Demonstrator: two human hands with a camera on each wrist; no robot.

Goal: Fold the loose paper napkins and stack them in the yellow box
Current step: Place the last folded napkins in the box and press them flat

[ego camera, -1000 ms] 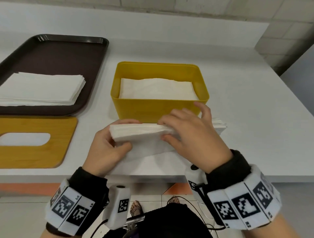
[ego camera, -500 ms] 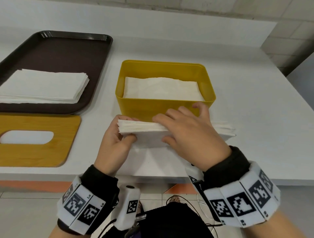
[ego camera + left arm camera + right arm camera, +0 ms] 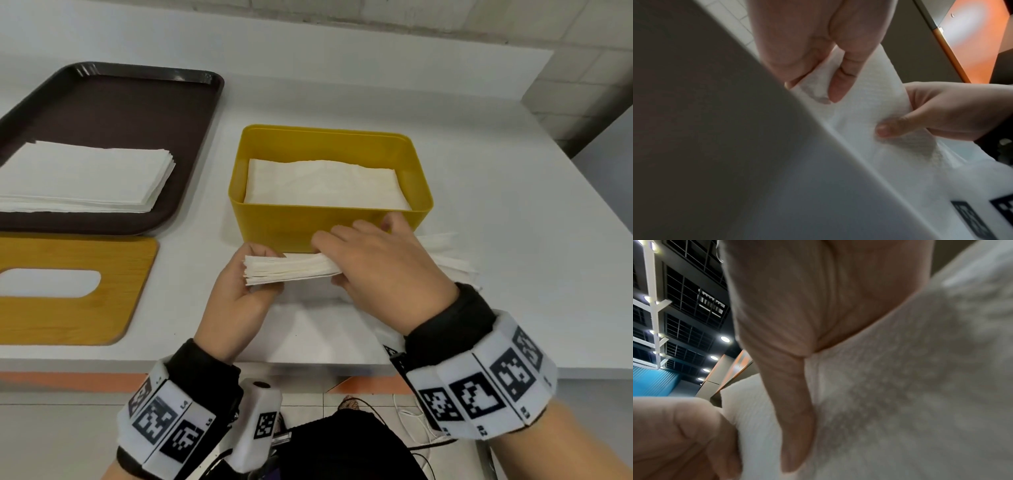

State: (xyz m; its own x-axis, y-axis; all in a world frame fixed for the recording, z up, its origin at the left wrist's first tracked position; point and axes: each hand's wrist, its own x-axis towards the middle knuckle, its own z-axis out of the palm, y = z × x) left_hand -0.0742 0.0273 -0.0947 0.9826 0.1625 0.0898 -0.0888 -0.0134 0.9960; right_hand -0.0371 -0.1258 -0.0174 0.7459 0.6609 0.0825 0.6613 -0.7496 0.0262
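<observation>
Both hands hold one folded bundle of napkins (image 3: 291, 270) just above the white bench (image 3: 513, 240), at the near wall of the yellow box (image 3: 329, 226). The left hand (image 3: 236, 294) grips the bundle's left end, its thumb on the near face and its fingers behind, with the layered edges fanning out at 9 o'clock. The right hand (image 3: 383, 270) lies over the middle of the bundle, fingers spread across the top and thumb tucked beneath, clasping it; loose sheet ends stick out past that hand toward 3 o'clock. The left wrist view shows the left hand (image 3: 818, 48) pinching the paper (image 3: 859, 105) from above and the right hand's thumb (image 3: 900, 128) pressed into it from the side. In the right wrist view the right hand (image 3: 797, 337) lies against the napkins (image 3: 900, 386), though blur hides the detail there. The box sits at 12 o'clock from the hands and already holds a flat white stack (image 3: 325, 185) below its rim. At 10 o'clock a dark brown tray (image 3: 137, 113) carries a pile of unfolded napkins (image 3: 85, 178). At 9 o'clock, in front of the tray, lies a wooden lid (image 3: 102, 308) with an oval slot.
</observation>
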